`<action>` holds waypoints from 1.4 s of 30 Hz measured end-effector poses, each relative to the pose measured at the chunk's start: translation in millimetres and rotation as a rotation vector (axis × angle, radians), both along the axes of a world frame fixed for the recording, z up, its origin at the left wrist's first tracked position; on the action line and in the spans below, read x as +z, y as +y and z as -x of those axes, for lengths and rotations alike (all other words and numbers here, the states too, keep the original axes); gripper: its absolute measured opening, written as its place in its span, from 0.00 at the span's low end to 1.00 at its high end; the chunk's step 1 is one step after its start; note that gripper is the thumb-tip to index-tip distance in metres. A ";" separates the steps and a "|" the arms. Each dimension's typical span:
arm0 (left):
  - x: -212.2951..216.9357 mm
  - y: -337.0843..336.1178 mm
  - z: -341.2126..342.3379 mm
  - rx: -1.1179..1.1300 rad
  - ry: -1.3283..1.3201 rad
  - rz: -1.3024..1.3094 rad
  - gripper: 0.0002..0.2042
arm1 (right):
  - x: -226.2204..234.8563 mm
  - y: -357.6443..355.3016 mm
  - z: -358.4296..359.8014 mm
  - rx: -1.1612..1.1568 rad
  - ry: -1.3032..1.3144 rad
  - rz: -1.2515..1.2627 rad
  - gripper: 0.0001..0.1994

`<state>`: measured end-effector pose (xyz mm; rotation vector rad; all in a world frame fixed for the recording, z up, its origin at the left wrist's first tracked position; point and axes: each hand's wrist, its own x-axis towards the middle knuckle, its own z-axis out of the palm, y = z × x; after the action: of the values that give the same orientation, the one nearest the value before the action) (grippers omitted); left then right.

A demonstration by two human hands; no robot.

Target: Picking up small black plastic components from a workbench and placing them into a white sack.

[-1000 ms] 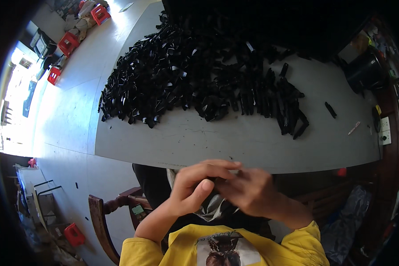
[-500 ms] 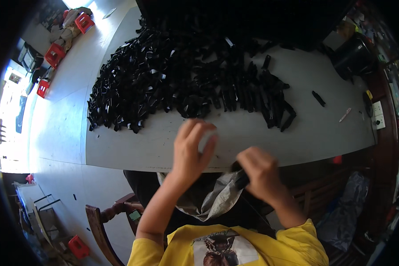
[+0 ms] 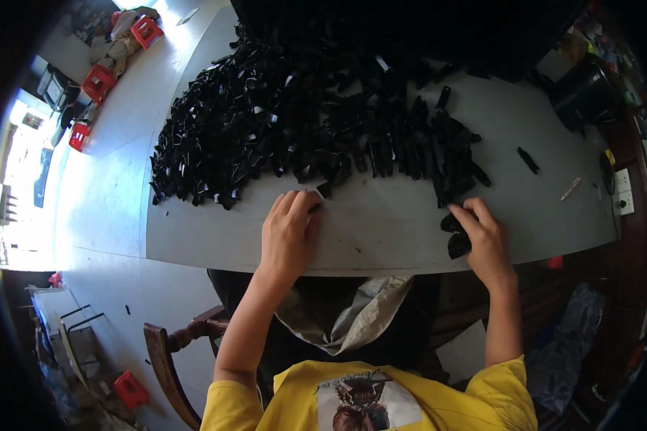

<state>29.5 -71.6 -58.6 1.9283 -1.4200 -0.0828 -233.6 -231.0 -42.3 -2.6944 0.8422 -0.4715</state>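
Note:
A large heap of small black plastic pieces (image 3: 251, 136) covers the far part of the grey table (image 3: 381, 233). At the near edge of the heap, my left hand (image 3: 289, 233) has its fingers curled together, with a bit of black showing at the fingertips. My right hand (image 3: 487, 244), farther right, is closed on dark, curved black plastic pieces (image 3: 459, 245) just over the tabletop, beside the heap's right end. How many it holds I cannot tell. Below the table edge, a pale woven sack (image 3: 370, 309) hangs open at my lap.
A loose black piece (image 3: 528, 160) and a pinkish pen (image 3: 571, 189) lie on the table's right side. A black bucket (image 3: 586, 90) stands at the far right. Left of me is a wooden chair arm (image 3: 194, 332); red stools (image 3: 99, 84) stand on the floor beyond.
My right hand has moved from above the sack up and right onto the table side, with black pieces in it. My left hand has shifted slightly left and its fingers have closed.

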 end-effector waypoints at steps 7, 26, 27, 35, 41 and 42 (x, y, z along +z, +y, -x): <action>0.7 15.9 -0.3 0.061 -0.096 -0.015 0.07 | 0.3 14.7 -13.2 0.067 -0.046 -0.041 0.22; 6.9 20.9 4.0 0.025 -0.108 -0.077 0.05 | 6.0 42.5 -45.1 0.136 -0.145 -0.150 0.14; 7.2 22.2 4.0 0.036 -0.151 -0.125 0.05 | 5.5 44.8 -47.5 0.153 -0.153 -0.193 0.15; 1.1 22.0 5.2 0.021 -0.100 -0.019 0.09 | -0.2 58.9 -50.7 0.168 -0.240 -0.297 0.15; 16.3 37.6 21.0 -0.056 0.134 0.031 0.09 | 13.7 66.0 -53.2 0.267 -0.274 -0.310 0.19; 21.6 39.4 24.9 -0.061 0.229 0.069 0.09 | 15.8 67.4 -55.3 0.287 -0.311 -0.309 0.19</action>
<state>4.6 -32.3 -37.0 1.7580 -1.3114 -0.2709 -178.4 -163.6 -26.6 -2.3252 0.3971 -0.6145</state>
